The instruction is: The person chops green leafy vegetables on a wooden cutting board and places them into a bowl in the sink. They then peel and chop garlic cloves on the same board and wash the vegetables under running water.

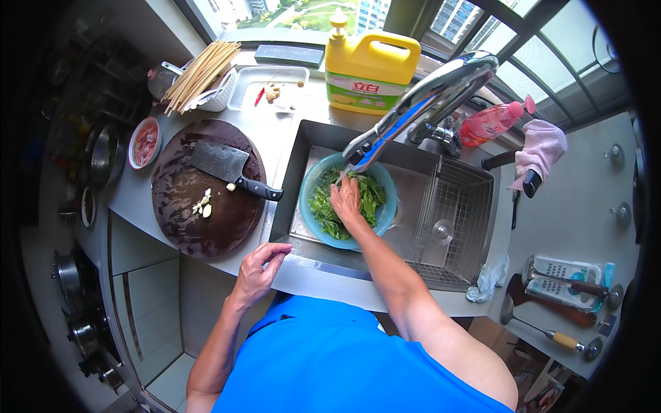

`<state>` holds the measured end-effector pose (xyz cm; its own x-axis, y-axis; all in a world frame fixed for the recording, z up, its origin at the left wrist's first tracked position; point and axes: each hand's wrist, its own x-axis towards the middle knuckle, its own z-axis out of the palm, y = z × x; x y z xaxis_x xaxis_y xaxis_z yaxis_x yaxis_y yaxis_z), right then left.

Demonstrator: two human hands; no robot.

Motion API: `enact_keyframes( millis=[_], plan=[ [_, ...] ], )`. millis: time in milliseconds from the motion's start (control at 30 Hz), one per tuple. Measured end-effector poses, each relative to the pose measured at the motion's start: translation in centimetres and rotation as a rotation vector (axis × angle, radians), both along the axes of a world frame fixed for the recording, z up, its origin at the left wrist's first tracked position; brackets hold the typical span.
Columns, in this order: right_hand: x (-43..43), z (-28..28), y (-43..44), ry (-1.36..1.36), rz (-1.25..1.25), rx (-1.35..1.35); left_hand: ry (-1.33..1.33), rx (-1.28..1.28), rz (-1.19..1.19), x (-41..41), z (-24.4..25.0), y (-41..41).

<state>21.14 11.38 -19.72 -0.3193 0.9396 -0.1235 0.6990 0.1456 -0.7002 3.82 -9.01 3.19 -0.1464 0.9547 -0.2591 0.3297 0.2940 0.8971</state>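
Observation:
My right hand (346, 199) reaches into a light-blue plastic basin (305, 214) and rests on wet leafy greens (373, 193); whether its fingers grip any leaves is hidden. Directly above it is the spout of a chrome faucet (408, 116), with a thin stream falling by the fingers. The basin sits in the left part of a stainless steel sink (408, 199). My left hand (261, 271) hovers near the sink's front edge, empty, fingers curled and thumb apart. Left of the sink, a cleaver (219, 159) lies on a round wooden chopping board (175, 180) beside peeled garlic cloves (206, 209).
A wire rack (454, 206) fills the sink's right side. Behind stand a yellow detergent jug (369, 69), a clear plastic tray (242, 90) and a basket of chopsticks (206, 72). A bowl of raw meat (144, 142) is beside the board. Kitchen tools (568, 289) hang at right.

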Motion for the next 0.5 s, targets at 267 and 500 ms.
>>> enact_keyframes(
  millis=[267,500],
  plan=[
    [2.0,-1.2,-2.8,-0.166,0.338,-0.038,-0.022,0.047,-0.034,0.1,-0.5,0.0],
    [4.4,1.9,-3.9,-0.098,-0.236,0.099,-0.044,0.034,0.003,-0.2,-0.7,-0.9]
  ],
)
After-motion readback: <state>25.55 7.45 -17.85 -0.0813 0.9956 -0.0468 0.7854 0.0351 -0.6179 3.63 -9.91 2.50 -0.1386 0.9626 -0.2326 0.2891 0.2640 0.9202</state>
